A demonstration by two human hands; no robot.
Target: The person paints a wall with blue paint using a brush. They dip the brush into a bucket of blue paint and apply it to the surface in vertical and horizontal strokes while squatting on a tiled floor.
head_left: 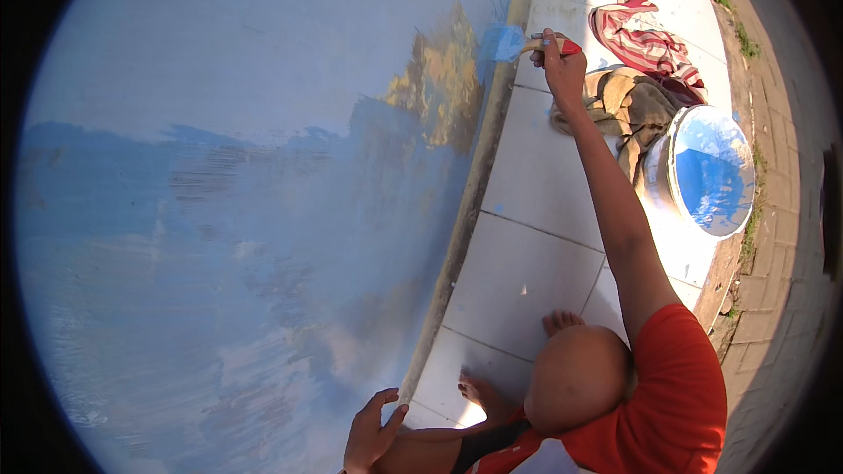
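Observation:
My right hand grips a paintbrush by its wooden handle, which has a red end. Light blue paint coats the bristles, and they press on the lower edge of the painted wall, at a fresh light blue patch. Just below that patch on the wall is a yellow and brown painted area. My left hand is empty with its fingers apart, near the wall's base by my bent leg. Whether it touches the wall I cannot tell.
White floor tiles run along the wall's base ledge. A white bucket with blue paint stands right of my arm, beside a brown cloth and a red striped cloth. Brick paving lies beyond the tile edge.

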